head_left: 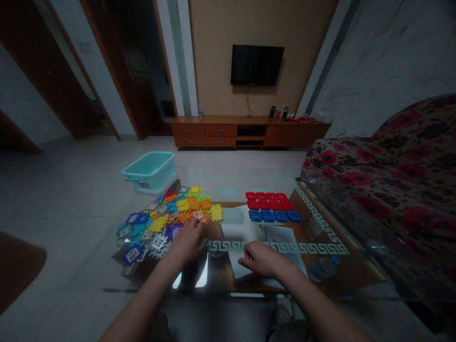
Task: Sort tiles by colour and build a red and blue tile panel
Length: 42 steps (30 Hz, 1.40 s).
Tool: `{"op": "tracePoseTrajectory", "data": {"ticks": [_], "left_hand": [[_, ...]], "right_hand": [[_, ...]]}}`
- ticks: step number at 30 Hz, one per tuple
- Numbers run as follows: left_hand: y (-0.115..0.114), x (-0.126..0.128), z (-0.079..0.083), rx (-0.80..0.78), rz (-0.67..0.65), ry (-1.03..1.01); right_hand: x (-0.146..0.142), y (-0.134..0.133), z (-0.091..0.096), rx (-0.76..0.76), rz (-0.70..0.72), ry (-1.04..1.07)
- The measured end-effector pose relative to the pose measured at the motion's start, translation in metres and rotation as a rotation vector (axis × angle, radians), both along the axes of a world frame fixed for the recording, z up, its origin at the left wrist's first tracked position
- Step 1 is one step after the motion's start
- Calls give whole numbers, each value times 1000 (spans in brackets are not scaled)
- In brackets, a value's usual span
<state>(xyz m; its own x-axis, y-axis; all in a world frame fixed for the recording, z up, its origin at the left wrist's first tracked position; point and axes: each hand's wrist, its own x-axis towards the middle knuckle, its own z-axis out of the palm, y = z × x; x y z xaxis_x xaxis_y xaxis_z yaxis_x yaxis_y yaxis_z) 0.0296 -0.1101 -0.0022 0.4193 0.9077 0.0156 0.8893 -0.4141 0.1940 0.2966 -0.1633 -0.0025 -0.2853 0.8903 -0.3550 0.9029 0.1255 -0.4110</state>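
My left hand (188,241) rests at the near right edge of a pile of interlocking plastic tiles (171,206). Its fingers stretch forward by an orange tile with a white window frame, and the thumb stands apart. The pile mixes yellow, orange, blue, purple, green and white pieces. Over the glass table, my right hand (261,259) is curled closed, and nothing shows in its fingers. Beyond it, red tiles (270,200) lie in joined rows, with a row of blue tiles (274,216) along their near side.
The glass table (221,266) has a white key-pattern band and paper sheets (280,237) visible through it. A bottle with a blue cap (324,268) is at the right. A turquoise tub (151,171) stands beyond the pile, and a flowered sofa (374,175) borders the right side.
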Motion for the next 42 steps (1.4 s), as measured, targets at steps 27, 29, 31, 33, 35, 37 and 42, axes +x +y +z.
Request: {"op": "tracePoseTrajectory", "data": {"ticks": [27,29,31,33,35,37,42], "left_hand": [[58,-47,-26,43,249,39],[58,-46,-24,63,232,31],[57,-46,-21,82,216,13],[56,-46,-19,108,208,-20],[53,-46,-15,147,207,-78],[50,-44,-10,187,205,-161],[37,-33,7,216,264,-396]], "right_hand": [[-3,11,-12,44,-34,-158],[-3,11,-11,43,-32,-156],[-3,11,-11,54,-30,-151],[-3,10,-11,63,-32,-147],[-3,10,-11,53,-37,-139],[-3,10,-10,32,-41,-130],[-1,7,-6,33,-41,-121]]}}
